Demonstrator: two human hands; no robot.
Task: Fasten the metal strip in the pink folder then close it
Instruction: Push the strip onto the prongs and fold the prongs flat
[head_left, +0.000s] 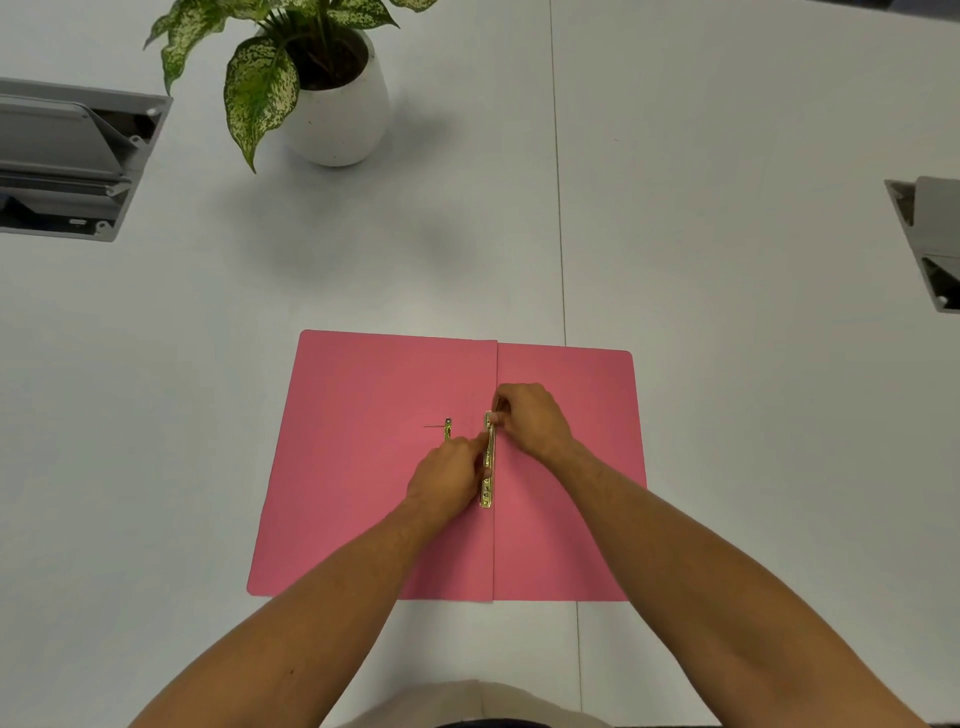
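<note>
Pink folder (363, 467) lies open and flat on the white table (727, 156), spine fold running away from the person, near the table's near edge. Gold metal strip (488, 462) sits along the fold at mid-height of the folder, lengthwise with the spine. Left hand (449, 475) rests on the left flap just beside the strip, fingers curled, index fingertip touching the strip's middle; looks like a press or light pinch, can't tell if it actually grips. Right hand (530, 418) is at the far end of the strip, fingers bunched and pinched closed on that end. A second small gold piece (448, 428) lies on the left flap, near the left hand's knuckles, apart from the main strip, with a thin prong (434, 426) sticking out to the left; partly hidden by the hand. Both forearms bare, entering from the bottom edge. Potted plant (332, 88) with speckled green-white leaves in a white pot stands at the far side, well apart from the folder. Grey open cable hatch (67, 156) at far left, another grey hatch (930, 244) at right edge. A thin seam (558, 208) runs through the table. No readable writing, labels or brands on folder, strip or pot.
</note>
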